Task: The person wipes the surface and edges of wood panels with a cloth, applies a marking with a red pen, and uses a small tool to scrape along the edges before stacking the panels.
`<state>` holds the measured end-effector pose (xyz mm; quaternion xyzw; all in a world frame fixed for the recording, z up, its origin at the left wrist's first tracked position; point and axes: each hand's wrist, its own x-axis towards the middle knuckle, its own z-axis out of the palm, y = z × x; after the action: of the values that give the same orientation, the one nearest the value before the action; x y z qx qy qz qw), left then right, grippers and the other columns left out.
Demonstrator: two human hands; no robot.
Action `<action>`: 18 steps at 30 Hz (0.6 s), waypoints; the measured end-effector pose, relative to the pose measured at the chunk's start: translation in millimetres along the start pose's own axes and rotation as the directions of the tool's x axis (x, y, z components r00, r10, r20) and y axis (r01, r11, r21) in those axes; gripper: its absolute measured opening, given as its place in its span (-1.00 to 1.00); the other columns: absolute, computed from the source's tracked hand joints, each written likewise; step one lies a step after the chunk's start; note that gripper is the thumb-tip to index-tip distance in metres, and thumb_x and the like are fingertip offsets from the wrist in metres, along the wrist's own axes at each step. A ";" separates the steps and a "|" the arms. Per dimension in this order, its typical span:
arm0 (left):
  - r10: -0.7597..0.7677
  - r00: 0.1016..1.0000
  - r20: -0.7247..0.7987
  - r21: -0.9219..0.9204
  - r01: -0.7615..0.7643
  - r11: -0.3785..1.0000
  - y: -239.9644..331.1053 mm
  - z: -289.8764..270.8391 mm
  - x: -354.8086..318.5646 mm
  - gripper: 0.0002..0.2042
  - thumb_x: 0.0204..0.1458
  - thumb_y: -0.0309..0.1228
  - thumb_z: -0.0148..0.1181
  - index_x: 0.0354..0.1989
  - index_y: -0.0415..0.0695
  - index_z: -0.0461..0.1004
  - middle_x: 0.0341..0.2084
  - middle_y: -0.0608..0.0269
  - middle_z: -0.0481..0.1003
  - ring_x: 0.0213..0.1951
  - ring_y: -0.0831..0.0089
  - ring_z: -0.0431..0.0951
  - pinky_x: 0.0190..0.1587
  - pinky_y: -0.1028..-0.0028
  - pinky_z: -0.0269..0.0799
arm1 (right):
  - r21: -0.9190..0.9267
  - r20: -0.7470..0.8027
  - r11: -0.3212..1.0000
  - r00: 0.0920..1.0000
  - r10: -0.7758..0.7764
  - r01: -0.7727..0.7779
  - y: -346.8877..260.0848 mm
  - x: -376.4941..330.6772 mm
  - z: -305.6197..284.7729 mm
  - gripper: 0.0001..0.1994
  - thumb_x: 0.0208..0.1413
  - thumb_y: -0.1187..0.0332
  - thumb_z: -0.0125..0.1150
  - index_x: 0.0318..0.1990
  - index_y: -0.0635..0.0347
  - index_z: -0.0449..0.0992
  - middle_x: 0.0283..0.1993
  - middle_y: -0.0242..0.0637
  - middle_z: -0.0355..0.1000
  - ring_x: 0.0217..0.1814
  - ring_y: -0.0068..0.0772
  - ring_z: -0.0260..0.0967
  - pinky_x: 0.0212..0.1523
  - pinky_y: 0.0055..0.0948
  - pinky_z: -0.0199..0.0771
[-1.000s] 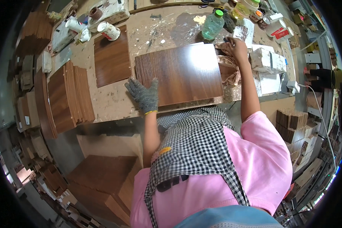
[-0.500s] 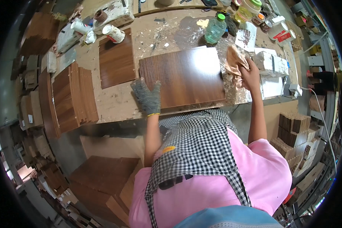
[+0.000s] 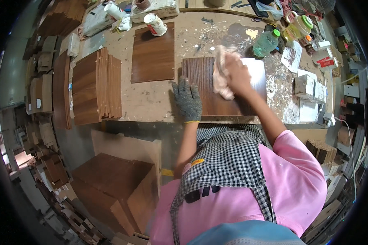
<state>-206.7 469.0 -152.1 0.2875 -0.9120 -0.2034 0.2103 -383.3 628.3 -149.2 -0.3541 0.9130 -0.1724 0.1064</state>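
A dark brown wood-grain panel (image 3: 208, 104) lies flat near the front edge of the workbench. My left hand (image 3: 188, 100), in a grey glove, rests with outstretched fingers on the panel's left edge. Bare and slightly blurred, my right hand (image 3: 238, 75) grips a crumpled pinkish-beige cloth (image 3: 221, 83) against the panel's upper middle. Bright glare covers the panel's right part. Farther left lies a second brown panel (image 3: 153, 57) with a white cup (image 3: 155, 24) standing on its far end.
Stacked brown panels (image 3: 98, 87) stand at the bench's left. Beyond the panel's far right corner is a green-capped bottle (image 3: 266, 43); a paint-stained white block (image 3: 310, 87) sits at the right. A large brown box (image 3: 114, 179) is on the floor, lower left.
My right hand has carried the cloth leftward from beside the panel onto its surface. My gloved left hand stays at the panel's left edge. The whole view has shifted.
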 end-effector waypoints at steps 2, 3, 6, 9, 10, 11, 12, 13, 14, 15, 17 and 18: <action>-0.068 0.994 0.085 0.082 0.061 0.995 -8.8 8.2 -7.0 -0.53 0.37 -0.21 -0.19 0.28 -0.30 0.33 0.32 -0.08 0.29 0.44 -0.03 0.08 0.45 0.00 -0.09 | 0.052 0.106 0.956 0.951 -0.292 0.288 -70.3 -19.0 6.1 -0.42 0.16 0.25 0.08 0.35 0.19 0.28 0.47 -0.13 0.16 0.55 -0.08 -0.01 0.51 0.07 -0.11; -0.104 0.994 0.020 -0.033 0.105 0.994 -3.2 10.2 -7.4 -0.53 0.38 -0.20 -0.20 0.27 -0.30 0.33 0.33 -0.09 0.28 0.44 -0.04 0.08 0.45 0.00 -0.09 | -0.142 0.025 0.827 0.837 -0.547 0.545 -70.6 -22.3 36.4 -0.41 0.23 0.12 0.02 0.39 0.12 0.26 0.51 -0.20 0.11 0.59 -0.20 -0.07 0.57 0.01 -0.30; -0.120 0.989 -0.082 -0.092 0.113 0.989 0.6 15.9 -10.2 -0.54 0.37 -0.19 -0.18 0.25 -0.29 0.36 0.35 -0.04 0.26 0.43 -0.07 0.09 0.45 0.01 -0.09 | -0.210 -0.069 0.835 0.844 -0.531 0.508 -76.6 25.4 29.1 -0.43 0.27 0.02 -0.04 0.39 -0.03 0.26 0.50 -0.15 0.13 0.57 -0.23 -0.01 0.52 -0.03 -0.12; 0.006 1.000 -0.023 -0.008 -0.006 1.000 -2.6 8.4 -3.9 -0.54 0.36 -0.20 -0.14 0.26 -0.27 0.36 0.37 0.05 0.25 0.42 -0.08 0.10 0.45 -0.02 -0.09 | -0.047 0.128 0.989 0.983 -0.133 0.140 -72.1 96.4 1.9 -0.54 0.28 0.03 -0.05 0.23 0.00 0.44 0.29 -0.01 0.38 0.30 -0.09 0.38 0.17 0.00 0.42; 0.047 0.998 -0.043 0.069 -0.044 0.997 -0.2 5.1 -3.2 -0.51 0.32 -0.14 -0.04 0.28 -0.23 0.37 0.37 0.13 0.26 0.42 -0.07 0.10 0.43 -0.07 -0.09 | 0.005 0.162 0.999 0.985 -0.052 0.052 -57.5 123.7 11.6 -0.59 0.28 0.04 -0.04 0.12 0.01 0.50 0.13 -0.02 0.48 0.12 -0.04 0.48 0.00 0.00 0.48; 0.035 0.999 -0.028 0.141 -0.030 0.990 1.0 3.1 -1.2 -0.48 0.29 -0.10 -0.01 0.29 -0.22 0.36 0.37 0.11 0.26 0.42 -0.06 0.10 0.43 -0.08 -0.09 | 0.053 0.194 0.998 0.981 0.023 -0.034 -46.3 144.0 23.5 -0.63 0.28 0.04 -0.03 0.02 0.02 0.56 -0.04 -0.04 0.58 -0.07 0.01 0.57 -0.17 -0.01 0.54; 0.022 1.000 -0.004 0.211 -0.020 0.977 6.9 7.6 -3.7 -0.44 0.26 -0.06 0.03 0.30 -0.20 0.35 0.36 0.10 0.27 0.42 -0.06 0.10 0.43 -0.10 -0.09 | 0.037 0.078 0.994 0.992 0.100 -0.103 -45.9 139.6 14.6 -0.66 0.27 0.08 -0.02 -0.08 0.03 0.61 -0.17 -0.03 0.60 -0.17 0.06 0.58 -0.18 -0.03 0.55; 0.011 1.000 0.021 0.279 -0.017 0.960 13.0 12.6 -6.6 -0.41 0.23 -0.02 0.06 0.31 -0.19 0.35 0.36 0.09 0.27 0.42 -0.05 0.10 0.42 -0.11 -0.08 | -0.060 -0.083 0.997 0.996 0.040 -0.045 -44.4 123.5 10.2 -0.71 0.22 0.16 0.05 -0.04 0.01 0.60 -0.09 -0.06 0.59 -0.08 0.01 0.57 -0.13 -0.04 0.55; -0.009 0.999 -0.033 0.250 0.017 0.968 10.1 16.6 -9.9 -0.30 0.14 0.07 0.15 0.34 -0.17 0.31 0.36 -0.01 0.26 0.42 -0.07 0.10 0.42 -0.11 -0.06 | -0.105 -0.006 0.994 0.999 -0.044 0.043 -52.5 108.3 10.6 -0.69 0.18 0.20 0.09 0.05 -0.03 0.57 0.06 -0.07 0.53 0.06 -0.04 0.52 -0.04 -0.05 0.53; -0.033 0.999 -0.006 0.296 0.033 0.955 11.1 19.4 -9.5 -0.24 0.12 0.09 0.18 0.36 -0.22 0.26 0.36 -0.13 0.22 0.41 -0.10 0.09 0.42 -0.10 -0.07 | -0.144 0.078 0.981 0.990 -0.118 0.128 -52.4 90.9 14.9 -0.62 0.15 0.24 0.13 0.14 -0.07 0.54 0.21 -0.08 0.46 0.20 -0.08 0.46 0.05 -0.06 0.52; -0.110 0.993 0.032 0.236 0.100 0.967 7.3 18.9 -11.2 -0.27 0.16 0.07 0.15 0.34 -0.26 0.27 0.37 -0.19 0.19 0.41 -0.15 0.09 0.42 -0.07 -0.05 | -0.215 -0.351 0.905 0.836 -0.422 0.367 -24.6 29.7 40.9 -0.44 0.09 0.30 0.16 0.32 -0.15 0.40 0.41 -0.18 0.26 0.42 -0.15 0.23 0.30 0.00 0.29; -0.051 0.999 -0.016 0.225 0.054 0.973 -6.6 21.4 -15.6 -0.31 0.20 0.04 0.12 0.32 -0.29 0.29 0.37 -0.21 0.18 0.39 -0.19 0.11 0.42 -0.03 -0.03 | -0.164 -0.284 0.941 0.900 -0.331 0.295 -2.6 18.5 40.4 -0.35 0.10 0.30 0.14 0.42 -0.16 0.28 0.47 -0.26 0.15 0.53 -0.17 0.05 0.47 0.06 -0.01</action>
<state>-203.0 478.9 -177.2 0.3344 -0.9202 -0.1030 0.1754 -382.4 604.2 -186.6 -0.4708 0.8579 -0.1864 -0.0872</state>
